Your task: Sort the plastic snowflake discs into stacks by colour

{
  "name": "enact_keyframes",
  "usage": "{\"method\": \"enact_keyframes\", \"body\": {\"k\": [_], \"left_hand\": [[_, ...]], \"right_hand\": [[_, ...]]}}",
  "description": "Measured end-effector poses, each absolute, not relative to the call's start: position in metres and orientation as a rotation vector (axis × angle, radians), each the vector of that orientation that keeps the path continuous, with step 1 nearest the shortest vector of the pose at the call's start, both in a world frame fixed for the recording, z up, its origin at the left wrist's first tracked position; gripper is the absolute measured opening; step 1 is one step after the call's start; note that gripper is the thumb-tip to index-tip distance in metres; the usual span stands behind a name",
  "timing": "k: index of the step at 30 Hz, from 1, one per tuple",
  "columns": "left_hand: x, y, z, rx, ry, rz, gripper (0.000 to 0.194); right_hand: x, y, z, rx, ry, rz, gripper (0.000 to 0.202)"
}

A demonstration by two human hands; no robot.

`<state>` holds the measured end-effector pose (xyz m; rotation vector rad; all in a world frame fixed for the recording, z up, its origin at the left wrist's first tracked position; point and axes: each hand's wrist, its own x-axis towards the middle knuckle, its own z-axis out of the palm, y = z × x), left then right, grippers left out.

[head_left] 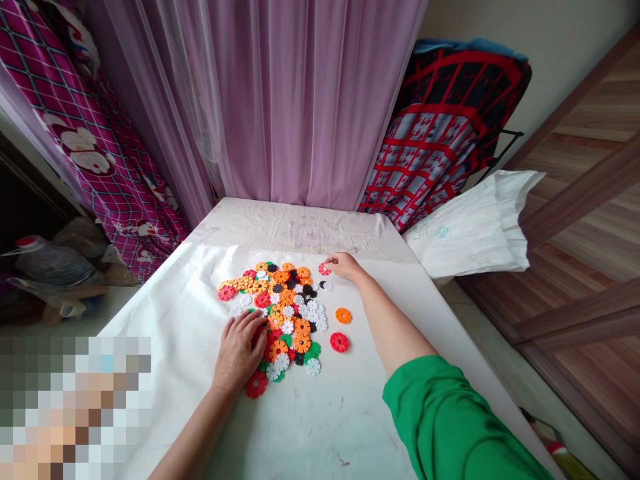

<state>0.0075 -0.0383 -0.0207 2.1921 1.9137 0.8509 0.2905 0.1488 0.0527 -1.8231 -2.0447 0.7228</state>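
Note:
A heap of flat plastic snowflake discs (283, 313) in orange, white, red, black and green lies on a white sheet over the table (165, 320). My left hand (239, 350) rests palm down on the heap's left edge, fingers spread over several discs. My right hand (344, 265) reaches to the far right of the heap and pinches a red disc (325, 269) at its fingertips. An orange disc (343, 315) and a red disc (339, 342) lie apart to the right. Another red disc (255, 385) sits near my left wrist.
Purple curtains (280, 100) hang behind the table. A red and black patterned cloth (440, 133) hangs over a rack at the back right, with a white bag (475, 227) beside the table. Pink patterned fabric (100, 133) lies at the left.

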Motion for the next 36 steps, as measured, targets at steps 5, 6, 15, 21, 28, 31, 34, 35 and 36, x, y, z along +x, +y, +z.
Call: {"method": "enact_keyframes", "body": {"k": [5,6,15,21,28,31,34,35,36], "left_hand": [[0.008,-0.037,-0.020,2.202,1.899,0.865,0.033],[0.008,-0.037,-0.020,2.202,1.900,0.862,0.033],[0.008,-0.037,-0.018,2.218,1.909,0.820,0.035],[0.007,-0.037,-0.020,2.225,1.919,0.809,0.035],[0.005,-0.036,-0.020,2.226,1.915,0.787,0.037],[0.005,-0.036,-0.022,2.234,1.917,0.802,0.037],[0.005,-0.035,-0.024,2.243,1.918,0.817,0.036],[0.005,-0.035,-0.024,2.245,1.916,0.819,0.036],[0.005,-0.036,-0.024,2.247,1.914,0.820,0.036]], "right_hand": [[0.325,0.073,0.043,-1.519,-1.590,1.195,0.023],[0.329,0.054,0.038,-1.495,-1.535,1.261,0.025],[0.321,-0.022,0.004,-1.451,-1.324,1.366,0.038],[0.321,-0.023,-0.002,-1.555,-1.459,1.217,0.026],[0.319,-0.043,0.016,-1.614,-1.976,0.830,0.042],[0.309,-0.048,0.018,-1.615,-2.149,0.645,0.044],[0.300,-0.047,0.017,-1.689,-2.206,0.501,0.033],[0.298,-0.045,0.016,-1.706,-2.216,0.485,0.031],[0.297,-0.044,0.016,-1.722,-2.225,0.481,0.030]]}}
